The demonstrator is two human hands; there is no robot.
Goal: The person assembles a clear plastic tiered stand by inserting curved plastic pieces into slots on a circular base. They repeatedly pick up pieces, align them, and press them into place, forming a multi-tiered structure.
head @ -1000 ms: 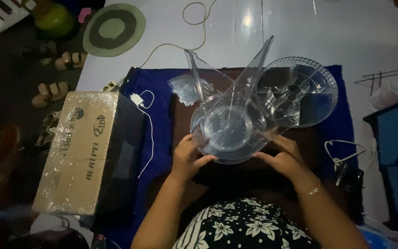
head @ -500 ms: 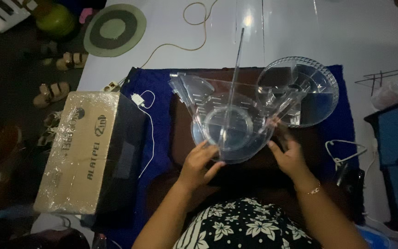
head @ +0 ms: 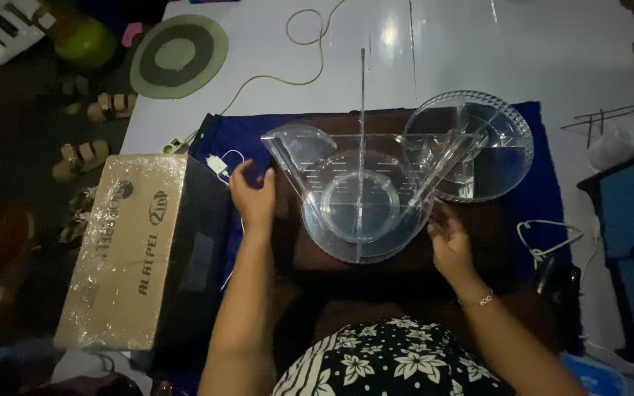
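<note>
Left hand (head: 253,196) is up at the left flank of the clear stand (head: 361,192), fingers curled toward the wing there; in this dim light I cannot tell whether they grip it or only rest against it. Right hand (head: 445,236) sits at the stand's lower right rim, fingertips touching the edge, loose rather than clamped; a thin bracelet (head: 476,299) on that wrist. The stand lies in front of the person on a dark brown mat (head: 295,249), which lies over a blue cloth (head: 236,139): a round clear base with flat clear panels rising from it, one seen edge-on as a thin upright line. Looks like rigid plastic or acrylic, light, slick, and likely to crack or pop apart at the slotted joints if twisted. Safest hold seems the round base rim, both sides, not the thin panel tips. A round clear tray (head: 515,132) lies just behind to the right, partly overlapped. Further left a wrapped carton (head: 130,242) and a white charger (head: 218,163) with its cord; sandals (head: 86,154) lie beyond.
</note>
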